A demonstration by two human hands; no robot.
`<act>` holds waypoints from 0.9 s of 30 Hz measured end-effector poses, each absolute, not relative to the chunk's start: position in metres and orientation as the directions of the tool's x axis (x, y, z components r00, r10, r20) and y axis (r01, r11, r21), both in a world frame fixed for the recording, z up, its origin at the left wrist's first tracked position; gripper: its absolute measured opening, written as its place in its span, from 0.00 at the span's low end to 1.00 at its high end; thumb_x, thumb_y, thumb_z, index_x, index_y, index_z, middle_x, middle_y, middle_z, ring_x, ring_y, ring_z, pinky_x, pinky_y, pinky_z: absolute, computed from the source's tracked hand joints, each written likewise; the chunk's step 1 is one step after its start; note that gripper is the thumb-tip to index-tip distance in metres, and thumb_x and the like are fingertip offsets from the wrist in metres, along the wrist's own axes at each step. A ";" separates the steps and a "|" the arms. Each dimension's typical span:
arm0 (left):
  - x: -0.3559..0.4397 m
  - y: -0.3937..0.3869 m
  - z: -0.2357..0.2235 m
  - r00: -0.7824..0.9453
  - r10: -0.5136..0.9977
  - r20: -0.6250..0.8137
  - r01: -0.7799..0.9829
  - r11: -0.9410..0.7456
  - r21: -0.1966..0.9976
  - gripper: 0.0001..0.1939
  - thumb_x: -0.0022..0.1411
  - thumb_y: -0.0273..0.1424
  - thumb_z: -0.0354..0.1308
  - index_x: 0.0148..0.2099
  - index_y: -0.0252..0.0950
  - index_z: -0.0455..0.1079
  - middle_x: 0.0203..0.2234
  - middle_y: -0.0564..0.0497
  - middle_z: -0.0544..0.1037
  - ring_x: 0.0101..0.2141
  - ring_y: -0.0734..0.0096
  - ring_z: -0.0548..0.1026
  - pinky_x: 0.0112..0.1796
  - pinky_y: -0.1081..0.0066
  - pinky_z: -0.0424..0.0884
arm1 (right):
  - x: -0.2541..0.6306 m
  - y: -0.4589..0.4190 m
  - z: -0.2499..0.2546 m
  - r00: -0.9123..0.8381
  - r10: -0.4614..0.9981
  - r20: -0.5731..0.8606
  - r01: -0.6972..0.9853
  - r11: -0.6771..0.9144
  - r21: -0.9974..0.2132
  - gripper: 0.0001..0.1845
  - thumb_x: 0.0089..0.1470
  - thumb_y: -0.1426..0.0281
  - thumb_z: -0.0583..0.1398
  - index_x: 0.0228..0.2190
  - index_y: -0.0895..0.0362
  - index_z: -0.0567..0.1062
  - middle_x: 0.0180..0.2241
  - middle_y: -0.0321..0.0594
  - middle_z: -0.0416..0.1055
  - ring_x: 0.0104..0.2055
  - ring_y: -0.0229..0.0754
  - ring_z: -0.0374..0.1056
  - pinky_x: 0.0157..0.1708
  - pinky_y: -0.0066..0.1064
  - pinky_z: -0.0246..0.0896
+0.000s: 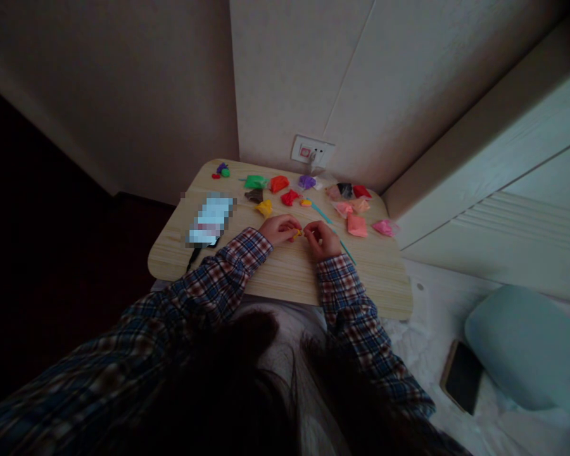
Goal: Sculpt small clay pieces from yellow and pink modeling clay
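My left hand (281,229) pinches a small piece of yellow modelling clay (298,233) above the middle of a light wooden table (275,272). Close beside it, my right hand (322,240) has its fingers curled together at the clay's right side; whether they grip it too is hard to make out. Just beyond the hands lie a yellow clay packet (265,208), a red clay packet (289,197) and a small orange-yellow piece (306,202). A thin teal stick (320,211) runs diagonally behind and under my right hand.
A lit phone (211,218), blurred out, lies at the table's left with a cable. Several coloured clay packets (357,225) line the back and right. Small clay shapes (224,171) sit at the far left corner. A wall socket (312,151) holds a plug. Another phone (462,376) rests beside a pale cushion (527,348).
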State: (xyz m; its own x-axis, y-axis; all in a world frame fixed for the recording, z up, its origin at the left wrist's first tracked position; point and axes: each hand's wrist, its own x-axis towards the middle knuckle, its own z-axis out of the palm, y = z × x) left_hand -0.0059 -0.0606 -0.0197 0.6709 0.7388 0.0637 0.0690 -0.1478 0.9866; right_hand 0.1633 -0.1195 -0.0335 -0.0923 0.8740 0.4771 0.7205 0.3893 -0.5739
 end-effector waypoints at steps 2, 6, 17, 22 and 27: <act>-0.006 -0.061 -0.019 0.675 0.735 0.061 0.072 -0.147 0.986 0.08 0.62 0.30 0.53 0.41 0.29 0.66 0.32 0.50 0.72 0.29 0.75 0.72 0.30 0.71 0.72 | 0.163 -0.120 -0.032 -0.106 0.871 0.479 0.713 0.403 -0.574 0.13 0.61 0.63 0.54 0.34 0.61 0.68 0.28 0.35 0.65 0.25 0.33 0.62 0.26 0.27 0.62; -0.006 -0.060 -0.018 0.675 0.736 0.056 0.079 -0.148 0.986 0.08 0.62 0.30 0.53 0.40 0.29 0.66 0.31 0.50 0.72 0.29 0.74 0.72 0.30 0.71 0.72 | 0.162 -0.121 -0.030 -0.133 0.869 0.477 0.701 0.423 -0.574 0.13 0.61 0.63 0.54 0.33 0.61 0.68 0.27 0.34 0.65 0.25 0.33 0.62 0.26 0.27 0.62; -0.006 -0.059 -0.021 0.677 0.734 0.063 0.072 -0.151 0.986 0.09 0.62 0.31 0.53 0.41 0.29 0.66 0.32 0.50 0.72 0.30 0.74 0.72 0.31 0.70 0.72 | 0.164 -0.123 -0.027 -0.123 0.893 0.434 0.719 0.381 -0.581 0.12 0.59 0.62 0.56 0.34 0.61 0.68 0.27 0.34 0.64 0.25 0.33 0.62 0.25 0.27 0.62; -0.005 -0.059 -0.022 0.674 0.736 0.065 0.067 -0.148 0.987 0.09 0.62 0.31 0.53 0.41 0.29 0.66 0.32 0.50 0.72 0.30 0.74 0.72 0.31 0.70 0.72 | 0.164 -0.122 -0.030 -0.130 0.894 0.428 0.707 0.386 -0.593 0.12 0.60 0.63 0.54 0.35 0.61 0.69 0.29 0.35 0.66 0.27 0.34 0.63 0.27 0.28 0.63; -0.006 -0.060 -0.021 0.669 0.741 0.063 0.072 -0.148 0.986 0.09 0.62 0.31 0.53 0.41 0.29 0.66 0.32 0.50 0.72 0.29 0.74 0.72 0.31 0.70 0.72 | 0.162 -0.123 -0.028 -0.134 0.896 0.423 0.702 0.388 -0.597 0.13 0.61 0.63 0.54 0.32 0.61 0.69 0.26 0.34 0.65 0.24 0.33 0.62 0.26 0.28 0.63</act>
